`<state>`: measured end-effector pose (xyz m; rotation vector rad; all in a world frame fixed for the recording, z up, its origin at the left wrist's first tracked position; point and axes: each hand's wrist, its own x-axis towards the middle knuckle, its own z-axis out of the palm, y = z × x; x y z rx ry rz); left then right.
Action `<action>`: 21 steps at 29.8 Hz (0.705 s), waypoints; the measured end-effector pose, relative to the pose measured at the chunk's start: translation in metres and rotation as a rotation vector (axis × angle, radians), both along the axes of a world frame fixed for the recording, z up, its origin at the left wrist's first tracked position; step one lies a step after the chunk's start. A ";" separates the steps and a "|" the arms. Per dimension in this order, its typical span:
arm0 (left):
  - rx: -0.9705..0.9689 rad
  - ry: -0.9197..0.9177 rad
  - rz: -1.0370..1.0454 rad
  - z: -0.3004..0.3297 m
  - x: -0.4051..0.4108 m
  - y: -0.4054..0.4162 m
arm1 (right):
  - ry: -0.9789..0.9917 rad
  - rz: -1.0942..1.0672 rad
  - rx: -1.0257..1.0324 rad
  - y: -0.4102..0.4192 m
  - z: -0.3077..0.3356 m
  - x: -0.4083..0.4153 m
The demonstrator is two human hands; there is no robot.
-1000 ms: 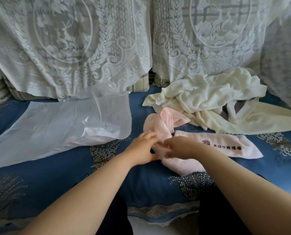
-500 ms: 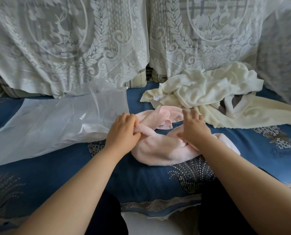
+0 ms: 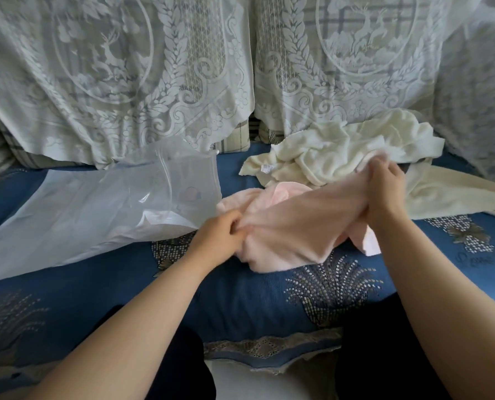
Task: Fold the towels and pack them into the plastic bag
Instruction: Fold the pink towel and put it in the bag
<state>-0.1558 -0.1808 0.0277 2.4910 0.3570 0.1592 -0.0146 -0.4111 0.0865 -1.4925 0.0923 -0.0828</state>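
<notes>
Far left: clear plastic bag (image 3: 96, 209) lying flat on the blue patterned sofa cover (image 3: 234, 301), its open mouth facing right, near the pink towel. Something pale shows faintly through the bag's right part — cannot tell what.

Behind, white lace covers (image 3: 125, 82) drape over the sofa back, deer and leaf pattern.

Centre: left hand (image 3: 220, 235) low, just above the seat, fingers clenched on the left end of the pink towel (image 3: 304, 223). Towel stretches up and to the right between both hands, bunched, not flat; its middle sags onto the seat, and one loose end hangs below the right hand.

Right hand (image 3: 385, 192) raised higher, closed around the towel's other end — grip looks tight, thumb side toward the camera.

Behind the right hand: cream towel (image 3: 341, 157) in a crumpled heap against the sofa back, unfolded, a small white label showing at its left edge. Part of it spreads flat toward the far right edge of the seat. A dark patch sits within the heap beside the right hand; unclear what it is.

Bottom: both bare forearms come in from the lower corners, dark trousers (image 3: 379, 356) below.
</notes>
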 end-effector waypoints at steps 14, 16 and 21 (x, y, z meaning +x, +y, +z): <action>0.089 -0.102 -0.153 -0.001 0.016 -0.024 | -0.389 0.482 -0.534 0.014 -0.021 -0.062; 0.117 -0.105 -0.251 -0.002 0.020 -0.018 | -0.233 0.570 -0.196 0.004 -0.007 -0.058; 0.266 -0.107 0.177 0.007 0.015 -0.015 | 0.066 0.684 0.272 -0.022 0.011 -0.050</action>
